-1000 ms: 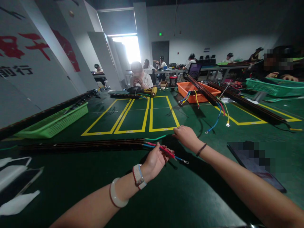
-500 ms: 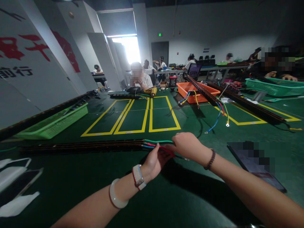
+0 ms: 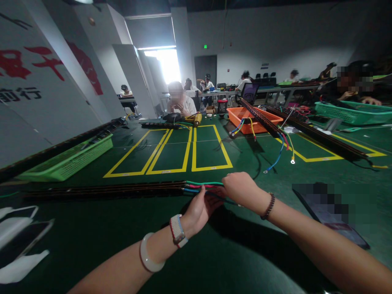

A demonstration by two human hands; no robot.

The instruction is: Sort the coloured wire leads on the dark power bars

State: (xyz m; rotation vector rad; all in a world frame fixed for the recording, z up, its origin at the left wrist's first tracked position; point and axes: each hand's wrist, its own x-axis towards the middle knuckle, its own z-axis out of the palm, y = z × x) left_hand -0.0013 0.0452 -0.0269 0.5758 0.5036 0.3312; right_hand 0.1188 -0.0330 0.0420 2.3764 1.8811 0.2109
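Note:
A long dark strip lies across the green table in front of me, with green, red and blue wires coming out of its right end. My left hand is closed on these wires just past the strip's end. My right hand is closed over the wires' far ends, right next to the left hand. A watch and a pale bangle sit on my left wrist, a bead bracelet on my right.
A green basket stands at the left, an orange basket with more wired strips at the back right, a dark tablet at my right. Yellow taped rectangles mark the table. Other people sit at tables behind.
My right hand came back from the table beyond the wires and closed on their ends beside my left hand. The red wire is now pulled straighter along the strip.

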